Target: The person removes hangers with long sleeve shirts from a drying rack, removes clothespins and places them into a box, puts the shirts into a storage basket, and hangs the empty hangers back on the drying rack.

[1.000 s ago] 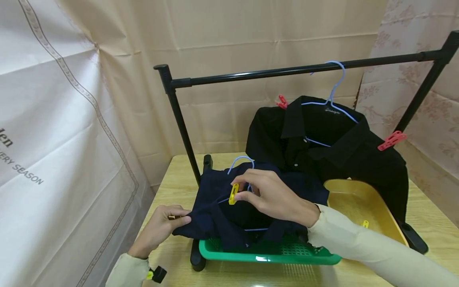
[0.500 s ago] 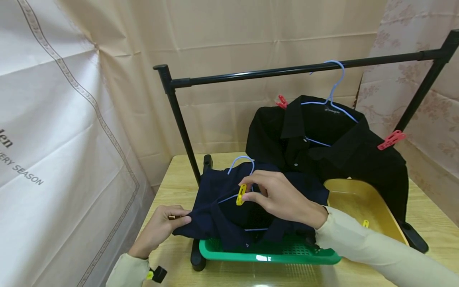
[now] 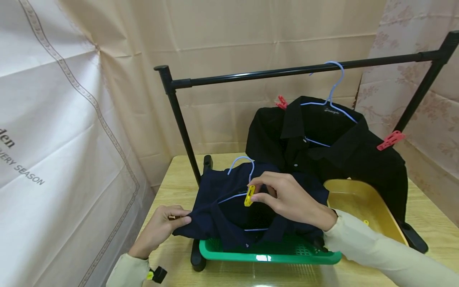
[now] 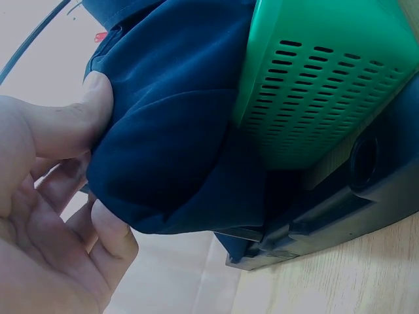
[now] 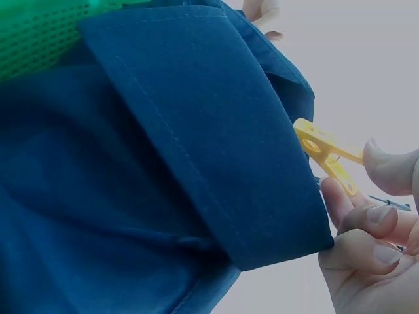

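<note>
My left hand (image 3: 161, 227) pinches the shoulder edge of a navy shirt (image 3: 208, 189) at its left side; the left wrist view has the thumb lying on the dark cloth (image 4: 177, 137). A blue hanger (image 3: 241, 157) sits inside this shirt, its hook sticking up behind the collar. Over the neck opening, my right hand (image 3: 292, 201) pinches a yellow clothespin (image 3: 249, 196) between thumb and fingers. Seen from the right wrist, the clothespin (image 5: 324, 150) has its tip by the collar edge, with the finger and thumb on its handles. Part of the collar is hidden behind the right hand.
The navy shirt lies over a green basket (image 3: 265, 259). A black rack (image 3: 251, 74) stands behind, with a black shirt (image 3: 344, 159) hanging on it, a red clothespin (image 3: 391, 140) at one shoulder. A golden tray (image 3: 353, 195) at right holds another yellow clothespin (image 3: 366, 223).
My right hand has drifted right with the yellow clothespin, from the left part of the collar to above the neck opening. The left hand keeps its hold on the shirt.
</note>
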Motion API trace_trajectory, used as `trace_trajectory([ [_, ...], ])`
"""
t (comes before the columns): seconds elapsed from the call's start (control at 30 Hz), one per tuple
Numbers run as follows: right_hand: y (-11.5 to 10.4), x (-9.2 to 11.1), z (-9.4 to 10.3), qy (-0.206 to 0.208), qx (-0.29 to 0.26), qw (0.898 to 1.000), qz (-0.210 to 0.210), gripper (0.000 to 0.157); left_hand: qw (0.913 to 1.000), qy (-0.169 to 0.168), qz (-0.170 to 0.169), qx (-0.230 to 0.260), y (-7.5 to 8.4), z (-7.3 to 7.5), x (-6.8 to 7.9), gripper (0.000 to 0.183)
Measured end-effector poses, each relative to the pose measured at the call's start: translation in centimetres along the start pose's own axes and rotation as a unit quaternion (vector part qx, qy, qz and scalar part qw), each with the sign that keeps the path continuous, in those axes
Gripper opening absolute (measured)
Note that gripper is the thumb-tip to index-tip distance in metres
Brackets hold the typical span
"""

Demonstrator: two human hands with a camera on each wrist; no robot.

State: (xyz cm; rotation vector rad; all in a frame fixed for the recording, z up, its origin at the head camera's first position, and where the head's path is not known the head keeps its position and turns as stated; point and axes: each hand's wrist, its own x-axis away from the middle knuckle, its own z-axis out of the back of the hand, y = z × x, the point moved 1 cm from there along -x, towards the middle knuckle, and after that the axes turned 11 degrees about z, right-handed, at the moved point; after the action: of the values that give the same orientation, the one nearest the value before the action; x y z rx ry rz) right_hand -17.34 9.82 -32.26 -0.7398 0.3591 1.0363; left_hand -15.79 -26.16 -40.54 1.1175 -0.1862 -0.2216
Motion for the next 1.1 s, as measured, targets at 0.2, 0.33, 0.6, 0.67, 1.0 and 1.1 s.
trace_trajectory([
  [0.2,0.1,0.6,0.2,-0.002,0.002,1.000,-0.012,0.021,1.0000,0.003,0.007,0.000,0.1,0.0,0.1,0.021],
  [0.33,0.1,1.1,0.5,0.000,0.006,1.000,-0.021,0.022,1.0000,0.001,0.005,0.002,0.2,-0.1,0.2,0.020],
  [0.6,0.3,2.3,1.4,0.006,0.016,0.999,-0.041,0.023,0.9997,0.003,0.023,-0.010,0.4,-0.1,0.4,0.020],
  [0.67,0.4,2.6,1.7,0.008,0.015,0.999,-0.046,0.022,0.9996,0.003,0.026,-0.010,0.5,-0.1,0.4,0.020],
  [1.0,0.9,3.8,2.8,0.020,0.007,0.998,-0.060,0.020,1.0000,0.003,0.005,0.002,0.4,0.0,0.4,0.021],
  [1.1,1.0,4.2,3.1,0.023,0.007,0.997,-0.068,0.020,1.0000,0.002,0.002,0.004,0.4,0.0,0.4,0.021],
])
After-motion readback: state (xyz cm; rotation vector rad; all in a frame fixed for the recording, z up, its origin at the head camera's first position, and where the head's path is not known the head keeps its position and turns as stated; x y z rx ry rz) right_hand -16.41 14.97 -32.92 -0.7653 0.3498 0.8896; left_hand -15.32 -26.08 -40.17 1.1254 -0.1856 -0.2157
